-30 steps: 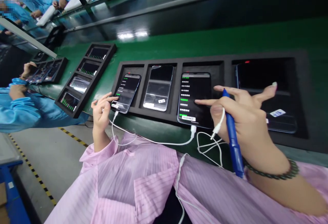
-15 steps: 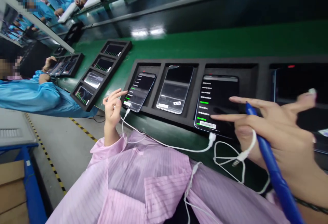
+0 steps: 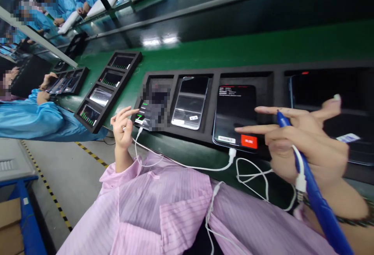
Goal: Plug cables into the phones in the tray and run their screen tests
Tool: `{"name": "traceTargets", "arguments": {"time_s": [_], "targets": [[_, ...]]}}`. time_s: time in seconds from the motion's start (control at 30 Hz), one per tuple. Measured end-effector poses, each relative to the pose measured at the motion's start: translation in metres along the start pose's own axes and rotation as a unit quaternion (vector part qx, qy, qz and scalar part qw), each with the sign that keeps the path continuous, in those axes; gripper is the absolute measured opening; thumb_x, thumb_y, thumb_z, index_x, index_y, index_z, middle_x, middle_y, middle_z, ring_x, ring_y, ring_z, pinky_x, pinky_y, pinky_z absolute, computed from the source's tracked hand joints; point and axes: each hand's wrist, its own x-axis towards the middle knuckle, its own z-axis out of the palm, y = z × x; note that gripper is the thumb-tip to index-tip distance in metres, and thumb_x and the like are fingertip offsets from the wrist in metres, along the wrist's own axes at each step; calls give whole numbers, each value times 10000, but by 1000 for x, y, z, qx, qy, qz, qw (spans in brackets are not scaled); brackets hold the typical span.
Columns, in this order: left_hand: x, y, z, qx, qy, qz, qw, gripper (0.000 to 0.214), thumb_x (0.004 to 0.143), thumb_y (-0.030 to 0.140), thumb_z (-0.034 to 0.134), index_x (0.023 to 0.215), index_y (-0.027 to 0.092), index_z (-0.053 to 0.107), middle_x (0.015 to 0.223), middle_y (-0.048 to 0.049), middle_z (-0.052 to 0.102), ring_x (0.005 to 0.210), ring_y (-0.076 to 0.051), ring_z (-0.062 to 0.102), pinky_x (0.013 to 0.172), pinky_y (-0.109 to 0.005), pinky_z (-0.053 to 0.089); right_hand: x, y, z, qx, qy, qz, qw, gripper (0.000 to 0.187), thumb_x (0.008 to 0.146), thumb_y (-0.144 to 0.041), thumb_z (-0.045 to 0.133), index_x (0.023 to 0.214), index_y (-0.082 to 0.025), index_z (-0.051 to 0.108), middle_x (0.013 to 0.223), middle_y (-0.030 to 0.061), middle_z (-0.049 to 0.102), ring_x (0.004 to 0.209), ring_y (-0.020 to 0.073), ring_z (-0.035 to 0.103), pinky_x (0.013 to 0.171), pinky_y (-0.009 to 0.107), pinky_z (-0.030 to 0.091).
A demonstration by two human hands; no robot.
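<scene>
A black foam tray holds several phones in separate slots. My left hand has its fingers spread, with the index fingertip at the edge of the leftmost phone, which has a white cable in it. Beside that lies a phone with a dark screen and small labels. Two fingers of my right hand stretch over the third phone, also plugged in and showing a red block. A blue pen is gripped in this hand, and a loose cable plug hangs there. The rightmost phone is partly hidden.
Another tray of phones lies to the left on the green bench. Farther left, a co-worker in a blue sleeve works at a tray. White cables run along the bench edge and over my lap.
The third phone's screen has gone from a list with green lines to small text and a red block. The cable plug at my right hand has swung toward the wrist. The view has shifted slightly.
</scene>
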Motion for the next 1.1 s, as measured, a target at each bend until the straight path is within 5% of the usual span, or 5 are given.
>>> {"name": "traceTargets", "arguments": {"time_s": [0.33, 0.53, 0.73, 0.87, 1.1], "targets": [[-4, 8, -4, 1, 47, 33, 998, 537, 971, 561, 406, 550, 228, 375, 866, -81, 737, 923, -272, 650, 841, -482, 425, 7, -4, -1, 54, 48, -30, 997, 364, 1062, -321, 380, 845, -235, 661, 695, -22, 706, 987, 232, 708, 1211, 685, 170], [-15, 14, -5, -11, 91, -1, 996, 513, 948, 545, 488, 558, 236, 363, 640, -31, 572, 647, -198, 549, 715, -409, 429, 6, -3, -1, 42, 67, -60, 995, 321, 1048, -270, 405, 824, -226, 630, 708, -28, 715, 985, 217, 707, 1199, 672, 192], [-29, 20, -5, -85, 32, -116, 989, 569, 925, 565, 558, 541, 229, 308, 564, -1, 521, 542, -149, 469, 560, -322, 402, 5, -2, 1, 23, 84, -61, 994, 340, 1047, -248, 408, 799, -216, 639, 692, -25, 701, 924, 199, 706, 1184, 661, 233], [-32, 17, -3, -104, -56, -204, 972, 582, 947, 634, 477, 531, 227, 485, 503, -6, 533, 501, -156, 498, 507, -309, 404, 6, -2, 2, 26, 99, -67, 992, 324, 1023, -202, 429, 768, -204, 629, 696, -20, 701, 921, 195, 706, 1185, 648, 255], [-29, 15, 2, -148, -123, -183, 964, 590, 964, 676, 401, 657, 218, 608, 626, -56, 682, 566, -182, 606, 580, -311, 505, 5, -3, 1, 5, 79, -78, 994, 305, 1050, -244, 428, 825, -225, 633, 685, -33, 702, 943, 203, 714, 1197, 664, 218]]}}
